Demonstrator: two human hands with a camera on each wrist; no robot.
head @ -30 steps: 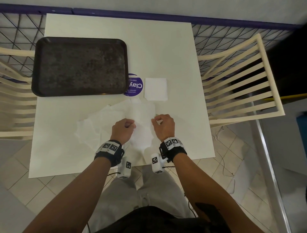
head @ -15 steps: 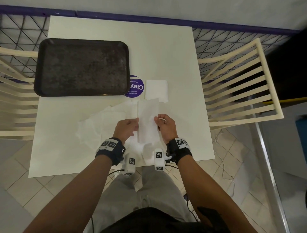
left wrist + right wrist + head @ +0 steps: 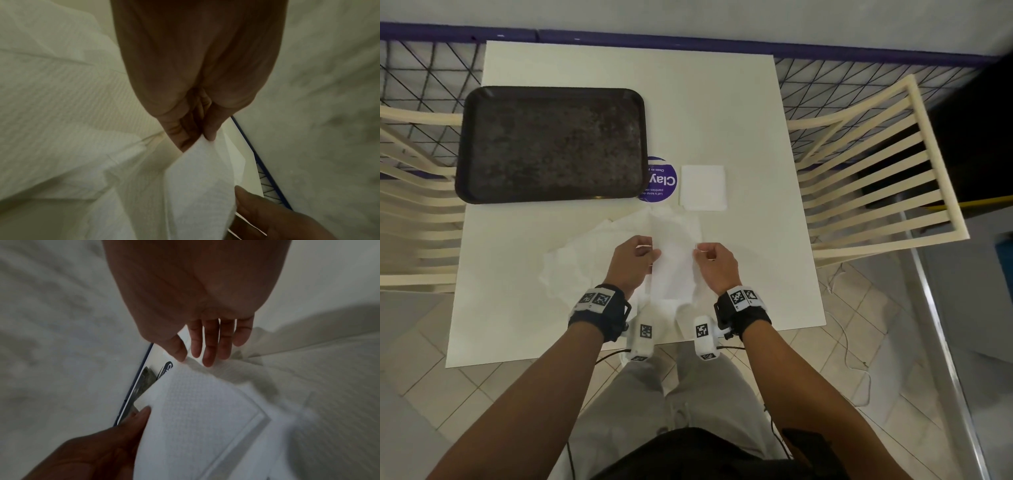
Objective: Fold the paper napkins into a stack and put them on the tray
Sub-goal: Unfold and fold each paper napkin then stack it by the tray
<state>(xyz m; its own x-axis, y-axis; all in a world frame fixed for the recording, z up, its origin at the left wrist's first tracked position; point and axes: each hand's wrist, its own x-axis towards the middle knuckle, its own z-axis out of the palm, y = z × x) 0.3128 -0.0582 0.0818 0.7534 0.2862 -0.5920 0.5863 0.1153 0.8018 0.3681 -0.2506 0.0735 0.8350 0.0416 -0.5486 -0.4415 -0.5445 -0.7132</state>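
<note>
A white paper napkin, folded into a narrow strip, hangs between my two hands just above the table. My left hand pinches its left edge, thumb against fingers. My right hand pinches the right edge, the thumb meeting the forefinger. Under and to the left lies a loose pile of unfolded napkins. One folded square napkin lies flat beyond my hands. The dark tray sits at the far left with nothing on it.
A round purple sticker sits on the white table between tray and folded napkin. Cream slatted chairs stand on both sides. A black wire fence runs behind the table.
My hands picked one napkin off the pile and brought its sides together into a narrow strip. They now hold it slightly apart, and the strip lies lower than half a second ago.
</note>
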